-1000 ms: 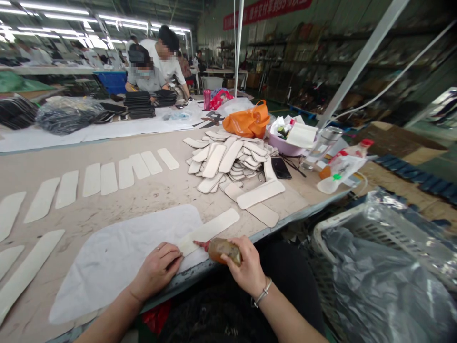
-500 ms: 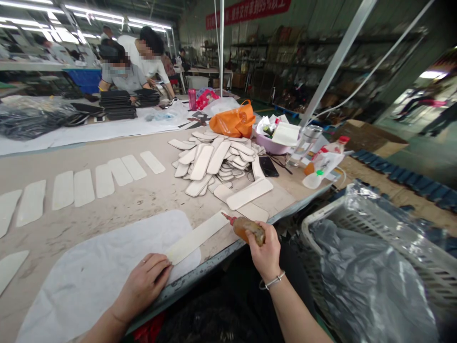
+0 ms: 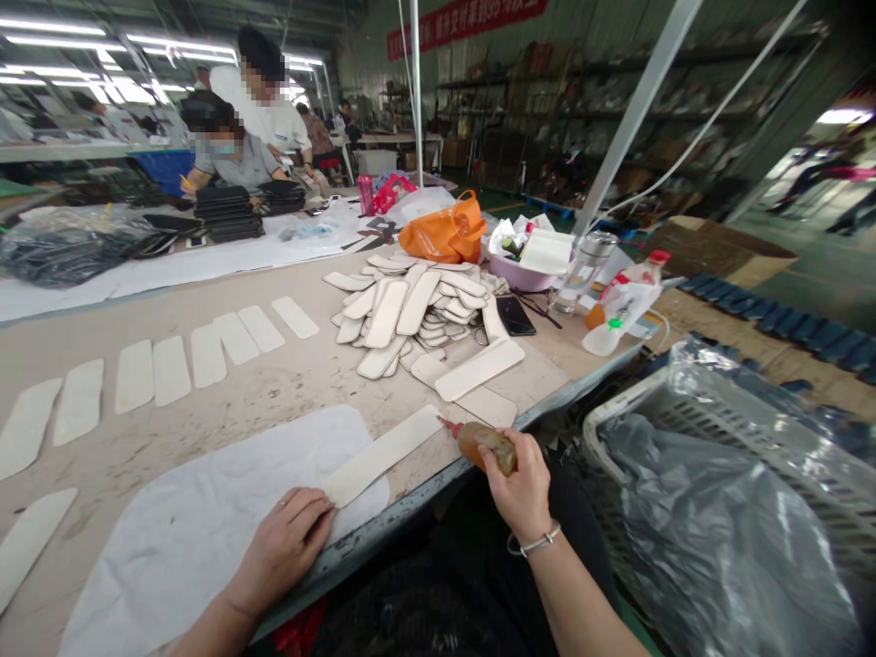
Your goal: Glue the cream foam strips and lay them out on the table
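Note:
My right hand (image 3: 516, 479) grips a squeeze bottle (image 3: 479, 443) of amber, glue-like liquid. The bottle is tilted, and its red nozzle is at the far end of a long off-white strip (image 3: 387, 453). Resting on the table, my left hand (image 3: 291, 543) has its fingers curled and pressed on the strip's near end. Part of that end is hidden under the fingertips. Beneath the strip's near half lies a white cloth-like sheet (image 3: 219, 511) with rounded corners. Beyond it is a heap of similar pale pieces with dark edges (image 3: 417, 306).
Several white strips (image 3: 171, 370) lie in a row at left. Past the heap are an orange bag (image 3: 444, 233), a lilac basin (image 3: 524, 274), a phone (image 3: 515, 317) and bottles. A plastic crate (image 3: 616, 406) with grey plastic stands at right. Two co-workers (image 3: 236, 155) are across the table.
The view has shifted slightly. The nozzle has moved a little right, to the strip's far edge. My left hand stays on the near end. One co-worker in white has straightened up.

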The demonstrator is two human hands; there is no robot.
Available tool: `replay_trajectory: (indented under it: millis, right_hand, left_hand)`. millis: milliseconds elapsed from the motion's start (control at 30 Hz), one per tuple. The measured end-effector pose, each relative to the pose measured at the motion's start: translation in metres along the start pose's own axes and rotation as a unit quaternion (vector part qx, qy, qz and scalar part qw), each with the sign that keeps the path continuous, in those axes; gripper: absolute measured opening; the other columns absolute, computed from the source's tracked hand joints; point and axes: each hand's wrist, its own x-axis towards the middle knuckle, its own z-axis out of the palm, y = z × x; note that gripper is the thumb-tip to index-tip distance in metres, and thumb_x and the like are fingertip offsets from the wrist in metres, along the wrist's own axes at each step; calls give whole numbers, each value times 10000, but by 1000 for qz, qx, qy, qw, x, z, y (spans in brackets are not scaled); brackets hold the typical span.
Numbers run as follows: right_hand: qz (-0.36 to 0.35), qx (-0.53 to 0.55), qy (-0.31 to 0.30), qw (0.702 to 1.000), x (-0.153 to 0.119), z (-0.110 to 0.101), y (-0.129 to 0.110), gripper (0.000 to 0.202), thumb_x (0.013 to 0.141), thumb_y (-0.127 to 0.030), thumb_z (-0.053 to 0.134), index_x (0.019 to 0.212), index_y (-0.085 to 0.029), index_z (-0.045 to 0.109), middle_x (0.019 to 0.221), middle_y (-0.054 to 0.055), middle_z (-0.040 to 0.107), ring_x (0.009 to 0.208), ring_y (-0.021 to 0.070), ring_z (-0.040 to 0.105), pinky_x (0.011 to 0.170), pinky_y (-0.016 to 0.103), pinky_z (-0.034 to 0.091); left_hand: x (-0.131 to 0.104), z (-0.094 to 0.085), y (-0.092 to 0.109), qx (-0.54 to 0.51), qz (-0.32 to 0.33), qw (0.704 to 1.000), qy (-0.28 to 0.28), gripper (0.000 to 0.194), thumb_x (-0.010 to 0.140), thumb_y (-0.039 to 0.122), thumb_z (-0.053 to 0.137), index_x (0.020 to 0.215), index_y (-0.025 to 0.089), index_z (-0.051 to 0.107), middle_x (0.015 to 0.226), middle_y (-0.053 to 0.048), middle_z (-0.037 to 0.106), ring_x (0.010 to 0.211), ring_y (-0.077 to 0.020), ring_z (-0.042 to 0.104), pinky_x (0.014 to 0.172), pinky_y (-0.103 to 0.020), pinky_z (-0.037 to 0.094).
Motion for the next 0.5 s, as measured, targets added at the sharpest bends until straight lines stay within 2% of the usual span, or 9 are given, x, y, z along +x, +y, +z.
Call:
replay_trajectory:
  millis: [200, 267, 400, 500]
  right_hand:
    - [-1, 56, -24, 998, -10, -1, -1, 251, 800, -342, 603, 998, -199, 545, 921, 66, 595, 865, 217, 568, 803, 386, 477]
    - [49, 87, -13, 995, -14, -1, -2, 313, 774, -404, 623, 994, -189, 564, 939, 75, 611, 854, 228, 581, 799, 396, 478]
    - [213, 130, 30, 968, -16, -3, -5, 548, 675, -549, 667, 1062, -170, 586, 1001, 103, 626, 884, 291, 589, 851, 482, 450]
    - [290, 169, 19, 942, -15, -4, -9, 651, 629, -570, 701, 1116, -153, 592, 1026, 123, 620, 946, 338, 570, 918, 548, 399]
  left_hand:
    - [-2, -1, 0, 1, -13, 1000, -2, 112, 840, 131, 516, 918, 161, 591, 895, -69, 600, 848, -163, 543, 784, -308, 486]
    - [-4, -4, 7, 2, -27, 1000, -1, 107, 839, 131, 501, 885, 165, 592, 857, -63, 601, 814, -162, 533, 754, -307, 487]
    - [-3, -14, 14, 68, -47, 997, 4, 119, 830, 145, 482, 764, 165, 579, 757, -52, 583, 751, -162, 515, 721, -315, 483]
    - [-9, -35, 6, 162, -85, 983, -2, 117, 822, 163, 487, 740, 171, 571, 749, -45, 575, 751, -161, 516, 745, -313, 478]
